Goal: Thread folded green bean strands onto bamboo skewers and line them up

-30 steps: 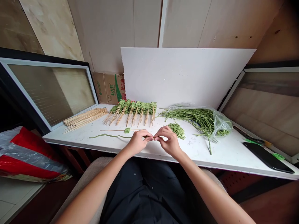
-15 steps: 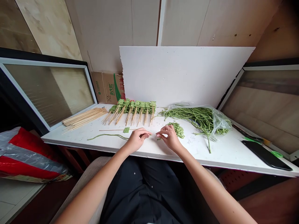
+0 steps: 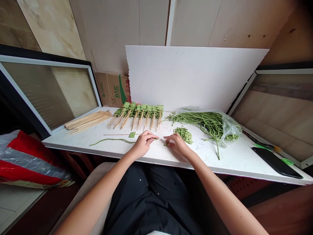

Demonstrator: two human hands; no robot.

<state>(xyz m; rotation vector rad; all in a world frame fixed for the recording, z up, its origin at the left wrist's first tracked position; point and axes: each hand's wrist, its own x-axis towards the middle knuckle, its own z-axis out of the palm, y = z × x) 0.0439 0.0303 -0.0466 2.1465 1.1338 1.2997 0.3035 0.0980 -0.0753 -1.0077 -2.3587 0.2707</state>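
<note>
My left hand (image 3: 143, 143) is closed in a pinch on a long green bean (image 3: 112, 140). The bean's short end pokes out past the fingertips, and its tail lies along the table to the left. My right hand (image 3: 176, 143) is lowered to the table with its fingers bent around a short bean piece (image 3: 166, 144), which they partly hide. Beside that hand sits a pile of cut bean pieces (image 3: 184, 134). Above my left hand, several short pieces lie in a row (image 3: 132, 134) by a single thin skewer (image 3: 114, 134).
Finished bean skewers (image 3: 144, 111) are stacked at the back. Loose bamboo skewers (image 3: 88, 121) lie to their left. A plastic bag (image 3: 231, 127) of long beans (image 3: 202, 119) rests at right. Further right are a black phone (image 3: 276, 162) and scissors (image 3: 261, 143). A carton (image 3: 110, 89) stands behind.
My right hand has come down onto the table over the short bean piece. The end of the bean now sticks out from my left fingertips. The view has shifted slightly.
</note>
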